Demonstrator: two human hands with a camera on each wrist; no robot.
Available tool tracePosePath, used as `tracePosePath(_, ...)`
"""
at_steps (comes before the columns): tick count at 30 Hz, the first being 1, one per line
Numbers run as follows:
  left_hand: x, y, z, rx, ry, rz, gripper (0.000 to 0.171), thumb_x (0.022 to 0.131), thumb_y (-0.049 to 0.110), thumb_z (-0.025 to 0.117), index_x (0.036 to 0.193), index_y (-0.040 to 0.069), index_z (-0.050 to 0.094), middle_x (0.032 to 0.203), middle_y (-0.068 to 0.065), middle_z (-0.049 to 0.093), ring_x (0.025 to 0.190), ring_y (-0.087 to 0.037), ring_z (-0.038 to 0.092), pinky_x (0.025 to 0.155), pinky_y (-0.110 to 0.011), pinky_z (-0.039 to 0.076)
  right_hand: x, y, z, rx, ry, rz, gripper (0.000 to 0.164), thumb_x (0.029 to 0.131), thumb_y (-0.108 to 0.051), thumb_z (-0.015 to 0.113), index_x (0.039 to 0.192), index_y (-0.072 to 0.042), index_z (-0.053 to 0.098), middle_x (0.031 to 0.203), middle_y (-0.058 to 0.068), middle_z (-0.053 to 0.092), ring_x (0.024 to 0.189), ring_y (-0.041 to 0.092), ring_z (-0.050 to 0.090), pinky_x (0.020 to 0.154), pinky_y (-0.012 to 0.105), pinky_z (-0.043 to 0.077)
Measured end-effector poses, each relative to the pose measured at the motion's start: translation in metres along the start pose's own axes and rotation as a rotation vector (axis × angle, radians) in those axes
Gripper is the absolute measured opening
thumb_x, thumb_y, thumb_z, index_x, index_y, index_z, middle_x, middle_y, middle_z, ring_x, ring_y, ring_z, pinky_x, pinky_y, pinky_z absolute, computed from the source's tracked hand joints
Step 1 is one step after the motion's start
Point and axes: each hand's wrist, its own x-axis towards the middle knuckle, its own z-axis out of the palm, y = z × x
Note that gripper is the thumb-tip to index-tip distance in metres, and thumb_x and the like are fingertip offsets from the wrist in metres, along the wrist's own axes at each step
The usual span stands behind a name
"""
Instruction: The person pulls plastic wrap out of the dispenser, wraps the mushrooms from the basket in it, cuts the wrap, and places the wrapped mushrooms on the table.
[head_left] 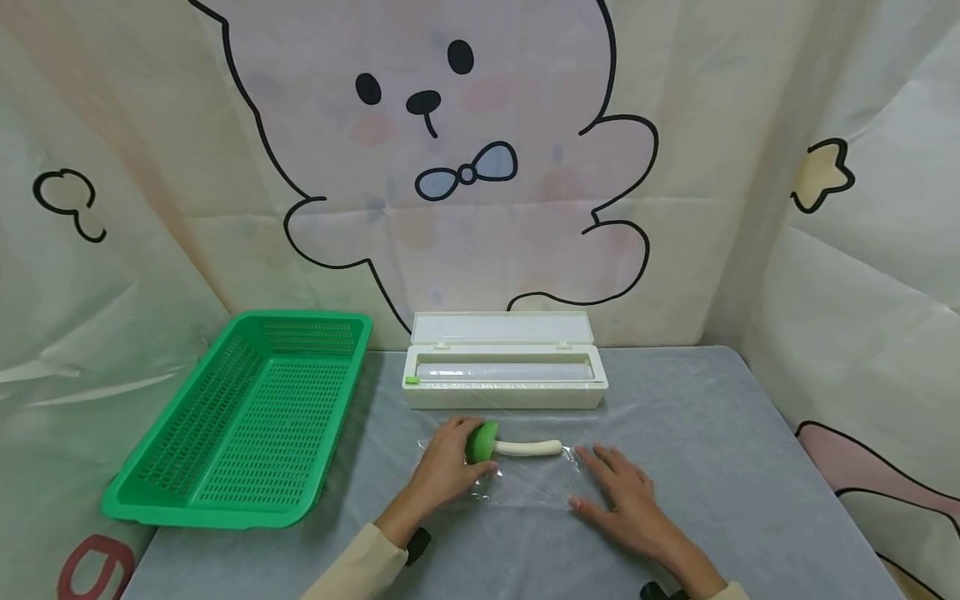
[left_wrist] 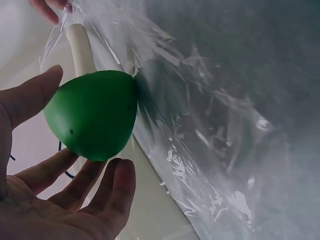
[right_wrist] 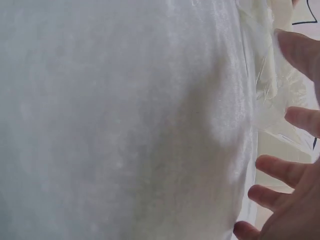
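Observation:
A spoon-like utensil [head_left: 528, 448] with a rounded green head and a cream handle lies sideways, handle pointing right. My left hand [head_left: 447, 461] holds its green head [left_wrist: 95, 115], thumb on one side and fingertips on the other. Clear plastic wrap [left_wrist: 200, 135] lies around and beneath the utensil, crinkled by the left hand. My right hand [head_left: 621, 500], fingers spread, is just past the handle's tip, with its fingertips at the wrap's edge. In the right wrist view its fingers [right_wrist: 280, 170] are apart, with nothing between them.
Behind the utensil stands a white wrap dispenser [head_left: 504, 397], lid raised, a roll of film inside and a small green piece at its left. A green perforated basket [head_left: 120, 498] stands at the left of the grey-covered table [head_left: 697, 433]. A printed curtain [head_left: 705, 167] hangs behind.

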Motion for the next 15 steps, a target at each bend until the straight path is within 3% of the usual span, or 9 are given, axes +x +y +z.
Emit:
tracePosePath(5,-0.010,-0.006,-0.009,-0.016,0.003,-0.012,0.070,0.076,0.022,0.092,0.132,-0.005,0.059,0.127,-0.017,0.060,0.117,-0.037,0.058,0.093,-0.053,0.050,-0.001,-0.001,-0.001,-0.001,0.106,-0.065,0.068,0.083,-0.040,0.084,0.142,-0.015,0.059,0.141,0.019,0.051,0.128,0.044,0.048,0.091,0.072,0.033)
tracePosePath(8,-0.019,-0.011,-0.017,-0.055,-0.008,-0.039,0.063,0.076,0.023,0.092,0.124,-0.003,0.061,0.121,-0.016,0.061,0.113,-0.035,0.059,0.091,-0.052,0.051,-0.002,0.001,0.000,0.000,0.172,-0.153,0.063,0.075,-0.035,0.091,0.129,-0.015,0.066,0.131,0.013,0.055,0.119,0.038,0.052,0.087,0.064,0.036)
tracePosePath(12,-0.031,-0.018,-0.031,-0.047,-0.110,-0.003,0.048,0.070,0.026,0.095,0.099,0.004,0.063,0.098,-0.006,0.060,0.093,-0.023,0.057,0.080,-0.038,0.051,-0.001,0.007,0.000,-0.037,0.216,-0.317,0.060,0.060,-0.034,0.098,0.111,-0.017,0.072,0.113,0.000,0.058,0.105,0.023,0.053,0.084,0.048,0.039)
tracePosePath(15,-0.040,-0.024,-0.039,0.066,-0.222,0.066,0.048,0.061,0.029,0.099,0.085,0.011,0.061,0.087,0.002,0.053,0.083,-0.016,0.049,0.073,-0.032,0.046,0.000,0.010,-0.001,-0.091,0.191,-0.399,0.054,0.058,-0.030,0.099,0.104,-0.019,0.073,0.107,-0.006,0.058,0.098,0.016,0.052,0.080,0.042,0.044)
